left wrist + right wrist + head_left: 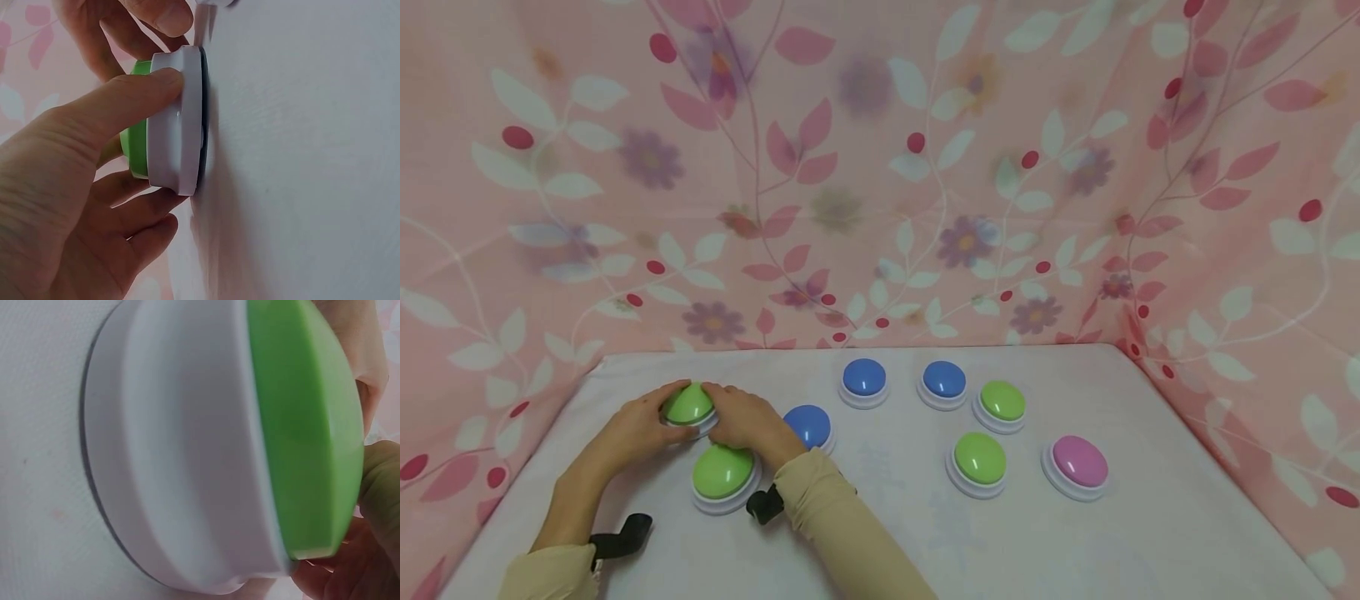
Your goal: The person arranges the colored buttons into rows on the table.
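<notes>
At the left of the table in the head view, a green dome push button (688, 405) on a white round base sits between both hands. My left hand (642, 427) grips it from the left, with the thumb on the white base (167, 119) and fingers around the far side in the left wrist view. From the right, my right hand (747, 422) holds the same button with curled fingers. Its base is right at the tablecloth. A second green button (722, 472) lies just in front, below the right hand; its dome (300, 431) fills much of the right wrist view.
A blue button (808, 426) is partly behind the right wrist. Two blue buttons (864, 379) (944, 381), two green ones (1002, 402) (980, 459) and a pink one (1079, 462) stand farther right on the white tablecloth (1150, 533). Floral curtain (880, 183) surrounds the table.
</notes>
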A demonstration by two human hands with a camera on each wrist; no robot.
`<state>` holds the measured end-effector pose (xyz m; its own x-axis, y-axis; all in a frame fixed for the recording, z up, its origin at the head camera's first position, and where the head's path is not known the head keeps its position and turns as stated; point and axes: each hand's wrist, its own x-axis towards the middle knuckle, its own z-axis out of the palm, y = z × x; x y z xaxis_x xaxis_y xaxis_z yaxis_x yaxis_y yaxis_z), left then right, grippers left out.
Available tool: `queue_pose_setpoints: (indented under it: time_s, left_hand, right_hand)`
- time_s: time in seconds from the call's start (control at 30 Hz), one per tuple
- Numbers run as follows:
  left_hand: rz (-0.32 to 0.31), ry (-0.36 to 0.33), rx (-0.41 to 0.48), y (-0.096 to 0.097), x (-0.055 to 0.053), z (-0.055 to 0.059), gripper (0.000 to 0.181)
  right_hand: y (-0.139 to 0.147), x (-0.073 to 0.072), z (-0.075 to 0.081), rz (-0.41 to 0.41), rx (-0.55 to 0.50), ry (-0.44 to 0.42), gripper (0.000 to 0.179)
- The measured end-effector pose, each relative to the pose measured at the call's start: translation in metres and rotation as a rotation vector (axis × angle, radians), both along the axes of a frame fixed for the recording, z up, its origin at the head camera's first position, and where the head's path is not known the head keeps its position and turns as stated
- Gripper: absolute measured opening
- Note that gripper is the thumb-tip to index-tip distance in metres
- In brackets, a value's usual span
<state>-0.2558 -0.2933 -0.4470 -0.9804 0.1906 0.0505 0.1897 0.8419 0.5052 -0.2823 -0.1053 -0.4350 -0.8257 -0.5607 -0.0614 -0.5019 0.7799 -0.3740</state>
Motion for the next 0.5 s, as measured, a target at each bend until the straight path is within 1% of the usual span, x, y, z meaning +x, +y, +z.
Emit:
queue_pose_setpoints:
  time_s: [0.27, 0.5]
  left_hand:
    - [0.009, 0.023, -0.009, -0.0004, 0.0004, 0.002, 0.086]
    - [0.006, 0.038, 0.003, 0.0007, 0.0002, 0.0056, 0.085]
  right_hand:
    - [0.0009, -0.0019, -0.0009, -0.001, -0.024, -0.004, 0.074]
    - [0.003, -0.0026, 0.0015, -0.011, -0.047, 0.01, 0.075]
